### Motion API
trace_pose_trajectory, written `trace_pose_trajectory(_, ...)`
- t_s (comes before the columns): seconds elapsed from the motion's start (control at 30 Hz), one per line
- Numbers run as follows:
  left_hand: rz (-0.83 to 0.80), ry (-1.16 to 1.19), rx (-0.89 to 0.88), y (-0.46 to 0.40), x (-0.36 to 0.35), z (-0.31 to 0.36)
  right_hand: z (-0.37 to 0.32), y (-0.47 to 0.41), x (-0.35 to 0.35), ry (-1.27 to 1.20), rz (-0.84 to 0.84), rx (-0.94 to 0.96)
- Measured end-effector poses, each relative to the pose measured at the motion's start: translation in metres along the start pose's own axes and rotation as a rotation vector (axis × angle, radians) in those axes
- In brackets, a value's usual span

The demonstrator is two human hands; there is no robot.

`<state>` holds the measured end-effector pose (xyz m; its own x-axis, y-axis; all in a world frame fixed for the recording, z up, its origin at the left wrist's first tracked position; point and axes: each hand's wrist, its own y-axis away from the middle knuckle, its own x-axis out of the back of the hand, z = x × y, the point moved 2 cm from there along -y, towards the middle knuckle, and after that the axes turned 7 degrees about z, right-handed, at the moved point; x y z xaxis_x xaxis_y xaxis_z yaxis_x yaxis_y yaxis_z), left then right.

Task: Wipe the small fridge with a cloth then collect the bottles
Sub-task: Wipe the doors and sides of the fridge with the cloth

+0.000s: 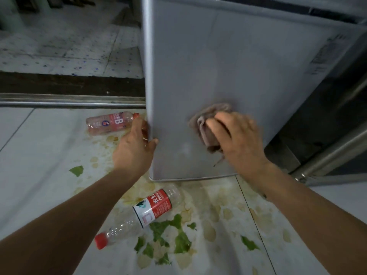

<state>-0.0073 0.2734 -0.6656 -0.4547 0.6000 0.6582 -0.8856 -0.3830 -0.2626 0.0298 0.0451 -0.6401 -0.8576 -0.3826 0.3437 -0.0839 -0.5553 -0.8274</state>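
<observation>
The small grey fridge (pixel 218 62) stands on the tiled floor in front of me. My right hand (pixel 236 135) holds a crumpled brownish cloth (pixel 208 124) against the lower part of its door. My left hand (pixel 137 143) grips the fridge's left front edge, thumb on the door, fingers round the side. A pink-labelled bottle (pixel 110 123) lies on the floor left of the fridge, just beyond my left hand. A clear bottle with a red-and-white label and red cap (pixel 143 213) lies on the floor below the fridge.
Green leaf scraps (pixel 168 235) and yellowish stains cover the floor (pixel 39 175) around the clear bottle. A metal door track (pixel 69 100) runs across the left. A dark cabinet with metal rails (pixel 327 135) stands right of the fridge.
</observation>
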Motion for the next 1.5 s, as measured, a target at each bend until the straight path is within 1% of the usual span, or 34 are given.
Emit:
trace_pose_trajectory(0.1,0.015,-0.011,-0.001,0.002,0.0,0.001,0.018,-0.015,0.007,0.046,0.064,-0.129)
trace_pose_trajectory(0.2,0.018,-0.029,-0.005,0.001,0.001,0.001,-0.004,0.0,-0.006,0.023,0.093,-0.22)
trace_pose_trajectory(0.27,0.021,-0.03,-0.004,0.002,0.002,0.004,-0.018,0.025,-0.012,-0.015,0.041,-0.152)
trace_pose_trajectory(0.33,0.03,-0.031,0.003,0.004,0.002,0.006,-0.022,0.047,-0.013,-0.033,-0.086,-0.012)
trace_pose_trajectory(0.43,0.031,-0.034,0.028,0.005,0.001,0.009,-0.015,0.053,-0.007,-0.04,-0.299,0.137)
trace_pose_trajectory(0.47,0.029,-0.029,0.039,0.005,0.002,0.01,-0.012,0.048,-0.004,-0.015,-0.346,0.195)
trace_pose_trajectory(0.5,0.026,-0.025,0.046,0.005,0.002,0.011,-0.008,0.041,-0.001,0.015,-0.359,0.227)
trace_pose_trajectory(0.53,0.021,-0.023,0.049,0.005,0.003,0.013,-0.002,0.032,0.004,0.034,-0.338,0.197)
trace_pose_trajectory(0.57,0.018,-0.021,0.047,0.005,0.003,0.013,0.007,0.023,0.01,0.039,-0.288,0.116)
trace_pose_trajectory(0.67,0.018,-0.03,0.04,0.006,0.002,0.011,0.043,0.007,0.026,0.028,-0.106,-0.237)
trace_pose_trajectory(0.73,0.035,-0.041,0.03,0.006,0.0,0.009,0.055,0.012,0.024,0.091,-0.061,-0.407)
trace_pose_trajectory(0.8,0.054,-0.052,0.018,0.005,-0.002,0.007,0.045,0.023,0.013,0.1,-0.03,-0.522)
trace_pose_trajectory(0.83,0.059,-0.06,0.016,0.005,-0.003,0.006,0.034,0.032,0.008,0.103,-0.035,-0.528)
trace_pose_trajectory(0.87,0.06,-0.07,0.016,0.006,-0.003,0.006,0.022,0.045,0.005,0.094,-0.081,-0.507)
trace_pose_trajectory(0.93,0.059,-0.091,0.002,0.007,-0.003,0.006,0.007,0.072,0.002,0.036,-0.289,-0.47)
trace_pose_trajectory(0.97,0.057,-0.1,-0.007,0.008,-0.003,0.006,0.005,0.082,0.003,-0.004,-0.41,-0.471)
trace_pose_trajectory(1.0,0.056,-0.107,-0.01,0.008,-0.002,0.008,0.004,0.086,0.004,-0.033,-0.482,-0.503)
trace_pose_trajectory(1.03,0.06,-0.114,-0.008,0.009,-0.001,0.01,0.005,0.085,0.006,-0.04,-0.493,-0.543)
trace_pose_trajectory(1.07,0.08,-0.122,-0.004,0.011,0.001,0.013,0.006,0.079,0.01,-0.051,-0.453,-0.593)
trace_pose_trajectory(1.1,0.125,-0.126,-0.007,0.015,0.004,0.017,0.008,0.068,0.013,-0.079,-0.383,-0.674)
trace_pose_trajectory(1.13,0.18,-0.134,-0.026,0.019,0.008,0.022,0.014,0.056,0.016,-0.098,-0.27,-0.767)
trace_pose_trajectory(1.17,0.227,-0.157,-0.078,0.023,0.012,0.027,0.023,0.043,0.018,-0.105,-0.144,-0.86)
trace_pose_trajectory(1.2,0.262,-0.202,-0.176,0.026,0.015,0.034,0.035,0.03,0.02,-0.102,-0.03,-0.948)
trace_pose_trajectory(1.23,0.289,-0.252,-0.314,0.03,0.017,0.042,0.046,0.019,0.021,-0.093,0.057,-1.013)
trace_pose_trajectory(1.3,0.291,-0.329,-0.618,0.033,0.016,0.062,0.06,0.007,0.022,-0.047,0.156,-1.032)
trace_pose_trajectory(1.33,0.27,-0.367,-0.748,0.032,0.012,0.072,0.06,0.007,0.02,-0.028,0.158,-1.017)
trace_pose_trajectory(1.37,0.249,-0.409,-0.862,0.03,0.007,0.081,0.055,0.013,0.017,-0.012,0.125,-0.998)
trace_pose_trajectory(1.43,0.213,-0.51,-1.022,0.025,-0.008,0.097,0.039,0.038,0.009,0.025,-0.042,-0.98)
trace_pose_trajectory(1.5,0.174,-0.615,-1.154,0.022,-0.023,0.106,0.021,0.07,0.003,0.029,-0.224,-1.027)
